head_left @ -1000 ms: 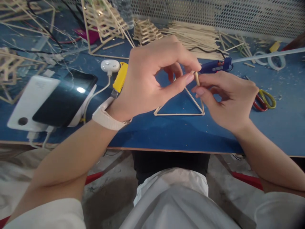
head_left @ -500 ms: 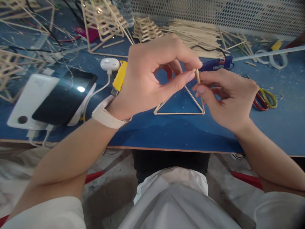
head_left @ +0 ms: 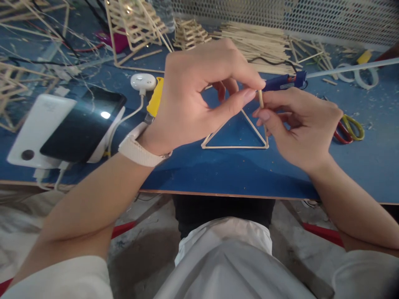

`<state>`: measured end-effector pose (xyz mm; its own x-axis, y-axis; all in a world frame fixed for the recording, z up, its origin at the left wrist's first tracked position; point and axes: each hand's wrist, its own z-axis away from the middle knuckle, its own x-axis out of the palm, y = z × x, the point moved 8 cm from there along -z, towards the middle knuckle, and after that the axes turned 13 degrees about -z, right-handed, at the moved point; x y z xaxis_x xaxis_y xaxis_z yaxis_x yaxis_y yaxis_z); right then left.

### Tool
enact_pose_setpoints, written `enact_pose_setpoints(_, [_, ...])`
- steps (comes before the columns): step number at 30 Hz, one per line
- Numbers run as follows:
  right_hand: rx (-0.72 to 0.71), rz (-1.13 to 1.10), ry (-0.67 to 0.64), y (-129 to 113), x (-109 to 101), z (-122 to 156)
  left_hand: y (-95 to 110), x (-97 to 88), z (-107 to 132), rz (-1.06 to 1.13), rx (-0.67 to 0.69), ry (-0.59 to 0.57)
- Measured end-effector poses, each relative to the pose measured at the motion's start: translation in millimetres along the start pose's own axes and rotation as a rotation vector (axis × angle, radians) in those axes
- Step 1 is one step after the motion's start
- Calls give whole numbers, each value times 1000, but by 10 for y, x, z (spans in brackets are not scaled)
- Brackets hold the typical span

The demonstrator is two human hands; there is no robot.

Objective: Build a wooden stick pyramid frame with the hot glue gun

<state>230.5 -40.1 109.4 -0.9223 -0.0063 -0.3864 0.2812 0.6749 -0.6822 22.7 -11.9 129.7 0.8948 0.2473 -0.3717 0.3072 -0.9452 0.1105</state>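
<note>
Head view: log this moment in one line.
left hand: pinching stick | right hand: pinching same stick | triangle frame: flat on table | glue gun: behind hands

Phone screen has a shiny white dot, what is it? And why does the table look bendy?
Head view: the dot is glare, a light mirrored in the dark phone screen. Head view too: the wide lens bows the table edge, the stick frames at far left look smeared, while the left hand and right hand pinching the thin stick look sharp.
</note>
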Motion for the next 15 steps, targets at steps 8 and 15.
enact_pose_setpoints(8, [53,-21,28,57,0,18,-84,57,11,29,54,-7])
enact_pose_setpoints(15, [91,31,13,101,4,28,36,-22,-33,35,-149,-172])
